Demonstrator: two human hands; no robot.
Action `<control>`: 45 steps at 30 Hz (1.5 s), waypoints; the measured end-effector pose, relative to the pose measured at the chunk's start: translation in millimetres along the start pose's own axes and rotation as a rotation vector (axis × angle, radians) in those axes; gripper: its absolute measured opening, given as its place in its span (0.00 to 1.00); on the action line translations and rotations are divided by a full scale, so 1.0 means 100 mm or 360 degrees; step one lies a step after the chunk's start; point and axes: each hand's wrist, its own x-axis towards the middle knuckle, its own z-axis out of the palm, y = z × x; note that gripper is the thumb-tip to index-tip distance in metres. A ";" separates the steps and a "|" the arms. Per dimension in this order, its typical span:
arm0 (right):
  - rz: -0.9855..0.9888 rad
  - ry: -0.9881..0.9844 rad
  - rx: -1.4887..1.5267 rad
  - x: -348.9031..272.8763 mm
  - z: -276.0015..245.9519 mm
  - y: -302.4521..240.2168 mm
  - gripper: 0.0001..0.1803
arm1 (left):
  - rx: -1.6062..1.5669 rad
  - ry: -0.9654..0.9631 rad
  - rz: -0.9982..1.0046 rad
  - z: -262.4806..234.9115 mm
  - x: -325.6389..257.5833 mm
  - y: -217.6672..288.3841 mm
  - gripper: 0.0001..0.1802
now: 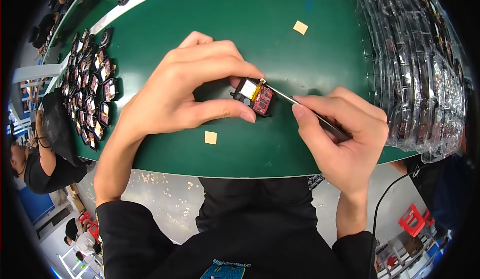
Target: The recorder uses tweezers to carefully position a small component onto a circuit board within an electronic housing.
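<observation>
My left hand (185, 86) holds a small black electronic device (254, 97) between thumb and fingers, just above the green tabletop. The open casing shows a red circuit board (263, 100), a silver-white rectangular part and a yellow flex strip (257, 89). Pinched in my right hand (345, 129) are slim tweezers (320, 118), with a bright front part and a darker rear. Their tip meets the strip's small end at the device's upper edge, beside my left fingertip. Whether the tip grips that end is too small to tell.
Many similar open devices (92, 89) lie grouped at the table's left. Stacked clear plastic trays (405, 69) line the right side. Two small yellowish squares, one near (210, 137) and one far (300, 27), rest on the green table (200, 9). Another person (50, 164) sits at the left.
</observation>
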 end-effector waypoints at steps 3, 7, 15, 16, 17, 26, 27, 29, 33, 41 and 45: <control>0.0012 -0.0024 -0.0017 0.01 0.04 0.02 0.08 | -0.0034 0.0005 -0.0001 0.01 0.00 -0.03 0.33; -0.0006 -0.0040 -0.0031 0.01 0.06 0.02 0.09 | -0.0008 -0.0026 -0.0030 0.00 -0.01 -0.03 0.34; -0.0080 0.0005 -0.0117 0.00 0.03 0.03 0.12 | 0.0026 -0.0008 -0.0129 -0.02 0.00 0.02 0.36; -0.0137 0.0021 -0.0174 -0.01 0.02 0.03 0.13 | 0.0028 -0.0009 -0.0129 -0.01 0.00 0.01 0.36; -0.0137 0.0023 -0.0172 -0.01 0.03 0.03 0.13 | 0.0034 0.0011 -0.0088 0.00 0.00 -0.01 0.36; -0.0295 0.0079 -0.0262 -0.02 0.10 0.06 0.15 | 0.0031 -0.0002 -0.0036 0.00 0.01 -0.06 0.35; -0.0271 0.0062 -0.0242 -0.01 0.10 0.05 0.14 | 0.0030 -0.0011 -0.0033 -0.01 0.01 -0.07 0.35; -0.0245 0.0045 -0.0219 0.00 0.08 0.03 0.13 | -0.0021 -0.0045 -0.0028 -0.04 0.01 -0.11 0.35; -0.0084 -0.0069 -0.0051 0.01 0.03 0.02 0.12 | -0.0161 -0.0135 -0.0044 -0.08 -0.01 -0.17 0.36; -0.0024 -0.0117 -0.0001 0.01 0.02 0.02 0.10 | -0.0136 -0.0160 0.0007 -0.09 0.00 -0.18 0.36; -0.0035 -0.0124 -0.0012 0.01 0.02 0.03 0.10 | -0.0130 -0.0150 0.0044 -0.08 0.01 -0.18 0.36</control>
